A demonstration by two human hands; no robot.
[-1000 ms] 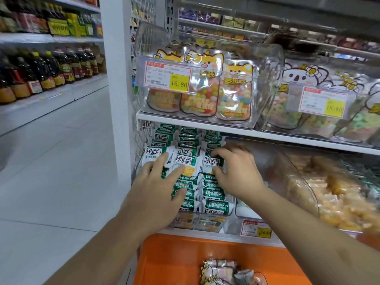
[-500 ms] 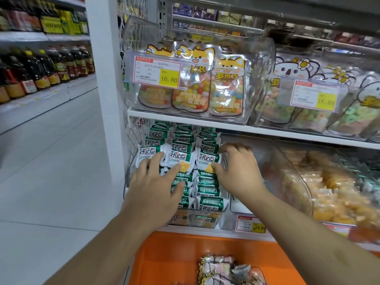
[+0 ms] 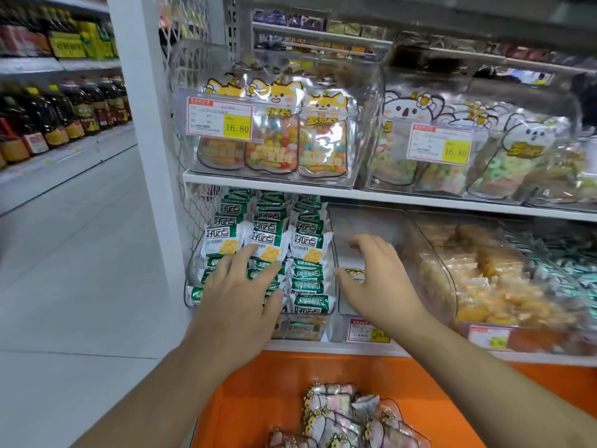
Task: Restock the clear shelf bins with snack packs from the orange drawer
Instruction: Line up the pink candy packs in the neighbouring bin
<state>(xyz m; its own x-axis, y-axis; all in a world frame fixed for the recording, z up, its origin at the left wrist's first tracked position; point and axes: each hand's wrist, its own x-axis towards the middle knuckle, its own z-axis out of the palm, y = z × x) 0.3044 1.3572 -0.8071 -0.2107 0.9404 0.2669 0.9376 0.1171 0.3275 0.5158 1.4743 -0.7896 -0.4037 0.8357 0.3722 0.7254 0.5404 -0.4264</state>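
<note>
Green-and-white snack packs (image 3: pixel 271 240) fill the clear bin (image 3: pixel 190 286) at the left end of the lower shelf. My left hand (image 3: pixel 239 299) lies flat on the front packs, fingers straight. To their right, my right hand (image 3: pixel 371 276) hovers with loosely curled fingers in front of a nearly bare clear bin (image 3: pixel 365 221) and holds nothing. Below, the orange drawer (image 3: pixel 387 383) stands pulled out, with several marshmallow bags (image 3: pixel 342 418) in it.
The upper shelf carries clear bins of candy bags (image 3: pixel 277 137) and ring-gummy bags (image 3: pixel 478 156) with yellow price tags. A bin of orange-yellow snacks (image 3: pixel 491 279) stands at the right. A white post (image 3: pixel 145 124) borders the shelf; bottles (image 3: pixel 64 111) line the aisle at left.
My right hand has come off the green packs and moved right, in front of the neighbouring bin. My left hand stays pressed on the packs. The camera view has shifted slightly.
</note>
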